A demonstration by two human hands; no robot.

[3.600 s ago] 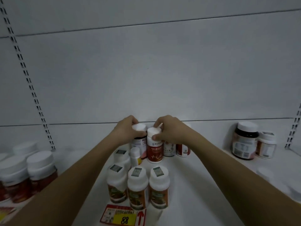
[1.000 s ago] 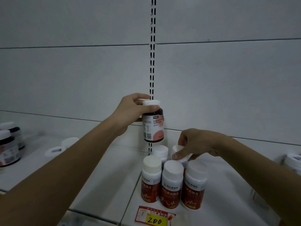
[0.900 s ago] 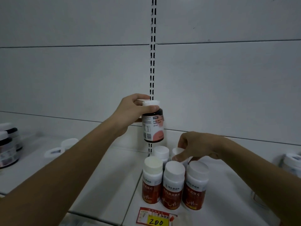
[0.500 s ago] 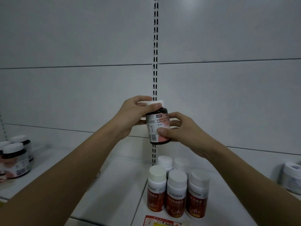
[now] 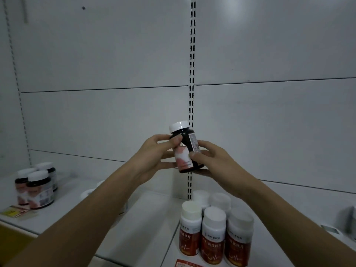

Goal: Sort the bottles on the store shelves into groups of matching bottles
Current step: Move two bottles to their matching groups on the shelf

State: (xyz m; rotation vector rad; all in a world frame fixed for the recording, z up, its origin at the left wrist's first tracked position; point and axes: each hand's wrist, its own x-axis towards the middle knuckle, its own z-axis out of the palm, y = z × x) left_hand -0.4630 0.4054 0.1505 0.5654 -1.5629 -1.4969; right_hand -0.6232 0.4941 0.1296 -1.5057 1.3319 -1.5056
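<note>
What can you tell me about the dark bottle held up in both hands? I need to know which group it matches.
The dark bottle has a white screw cap, a dark glossy body that looks like glass or plastic, and a white label with a pink-red patch and small print, too blurred to read. It is capped, tilted slightly left and held in the air before the white back panel. The left hand pinches its upper body; the right hand grips its lower side and cradles its base. It resembles the dark bottles standing far left.

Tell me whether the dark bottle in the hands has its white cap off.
No: the dark bottle, held between the left hand and right hand, has its white cap on.
</note>
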